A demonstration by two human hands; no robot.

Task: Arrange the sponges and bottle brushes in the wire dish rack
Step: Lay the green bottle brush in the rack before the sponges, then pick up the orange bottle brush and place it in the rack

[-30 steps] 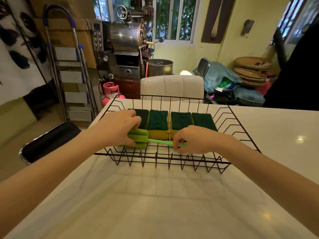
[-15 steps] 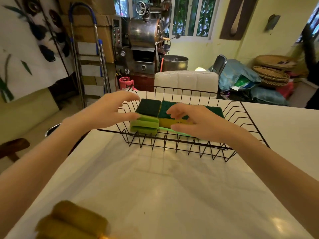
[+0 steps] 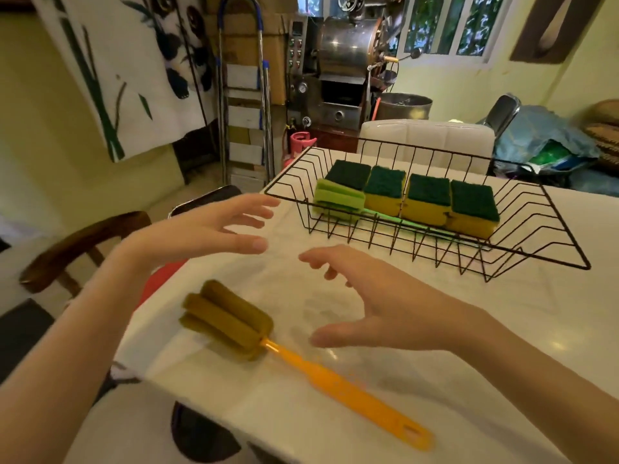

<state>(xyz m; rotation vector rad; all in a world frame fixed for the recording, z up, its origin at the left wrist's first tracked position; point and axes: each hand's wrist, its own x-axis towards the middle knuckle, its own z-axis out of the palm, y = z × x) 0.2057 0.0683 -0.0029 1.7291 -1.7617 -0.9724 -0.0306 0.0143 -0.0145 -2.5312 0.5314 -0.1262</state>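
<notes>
A black wire dish rack [image 3: 549, 209] stands on the white table. Inside it several yellow sponges with dark green tops [image 3: 428, 199] sit in a row. In front of them lies a green bottle brush [image 3: 338, 199], its foam head at the left and its thin handle running right along the rack's near wall. An orange-handled bottle brush with an olive foam head [image 3: 231, 319] lies on the table near its left edge. My left hand [image 3: 207, 229] hovers open above and beyond that brush. My right hand [image 3: 371, 303] hovers open just to its right. Neither hand touches anything.
The white table [image 3: 435, 380] ends close to the left of the orange brush. A wooden chair [image 3: 80, 242] and a dark stool stand beyond that edge. A white chair back [image 3: 428, 135] sits behind the rack. A stepladder and a metal machine stand at the far wall.
Both hands let go of the green brush, left it in the rack and drew back toward me and left. My view turned down and left, bringing the orange brush into sight.
</notes>
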